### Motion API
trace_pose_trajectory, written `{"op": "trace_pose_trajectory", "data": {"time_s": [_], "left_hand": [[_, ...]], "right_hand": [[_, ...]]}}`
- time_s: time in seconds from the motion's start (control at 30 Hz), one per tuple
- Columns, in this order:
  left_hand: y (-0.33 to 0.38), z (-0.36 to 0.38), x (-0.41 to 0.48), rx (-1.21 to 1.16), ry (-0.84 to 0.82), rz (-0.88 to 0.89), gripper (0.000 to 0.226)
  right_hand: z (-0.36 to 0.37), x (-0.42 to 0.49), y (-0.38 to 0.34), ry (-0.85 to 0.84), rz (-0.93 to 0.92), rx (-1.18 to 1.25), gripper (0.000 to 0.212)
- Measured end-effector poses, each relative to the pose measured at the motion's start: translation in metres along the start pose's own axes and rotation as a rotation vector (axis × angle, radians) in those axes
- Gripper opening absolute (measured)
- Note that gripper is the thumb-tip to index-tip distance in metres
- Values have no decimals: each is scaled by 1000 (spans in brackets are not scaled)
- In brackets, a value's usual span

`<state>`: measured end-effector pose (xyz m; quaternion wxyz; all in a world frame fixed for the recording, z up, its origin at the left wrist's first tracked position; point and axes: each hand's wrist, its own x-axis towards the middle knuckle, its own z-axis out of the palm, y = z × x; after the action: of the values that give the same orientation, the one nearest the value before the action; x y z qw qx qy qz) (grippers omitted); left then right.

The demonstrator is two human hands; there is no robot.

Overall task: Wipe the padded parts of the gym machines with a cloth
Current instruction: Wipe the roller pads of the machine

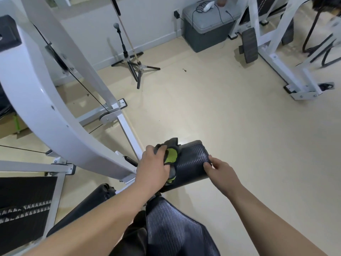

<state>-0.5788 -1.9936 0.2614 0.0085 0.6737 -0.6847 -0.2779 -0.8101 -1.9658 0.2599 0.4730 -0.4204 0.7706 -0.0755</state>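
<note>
A dark, carbon-weave seat pad (pixel 177 230) fills the near centre of the frame, with a second black pad (pixel 88 202) just to its left beside a white frame and a black patterned panel (pixel 24 206) at the near left. Both bare forearms reach forward over the seat to a padded roller (pixel 193 163), a black cylinder with the same weave lying crosswise just beyond it. The left hand (pixel 154 166) presses a bunched grey and lime-green cloth (pixel 170 156) against the roller's left end, its fingers (pixel 162 150) curled closed around the fabric. The right hand (pixel 219 169) steadies the roller's right end, its fingers (pixel 208 163) bent over the near right edge and thumb on top, gripping the pad. To the left, the curved white arm of the gym machine (pixel 55 108) sweeps from the far left down to the roller, a black cable (pixel 83 85) running along it to a pulley. Beyond lies pale beige floor (pixel 230 117). Farther off stand a black tripod stand (pixel 132 60) near the white wall, a grey lidded box (pixel 206 28) with cords on top, and a second white machine frame (pixel 287 58) at the far right.
</note>
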Motion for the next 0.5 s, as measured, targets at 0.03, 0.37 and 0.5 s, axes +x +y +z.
{"op": "trace_pose_trajectory", "data": {"time_s": [0.03, 0.37, 0.5], "left_hand": [[5, 1, 16, -3, -19, -36, 58], [68, 14, 20, 100, -176, 334, 66], [4, -3, 12, 6, -91, 22, 54]], "right_hand": [[-3, 4, -6, 1, 1, -34, 36], [8, 8, 7, 79, 17, 104, 13], [15, -1, 16, 124, 19, 259, 3]]}}
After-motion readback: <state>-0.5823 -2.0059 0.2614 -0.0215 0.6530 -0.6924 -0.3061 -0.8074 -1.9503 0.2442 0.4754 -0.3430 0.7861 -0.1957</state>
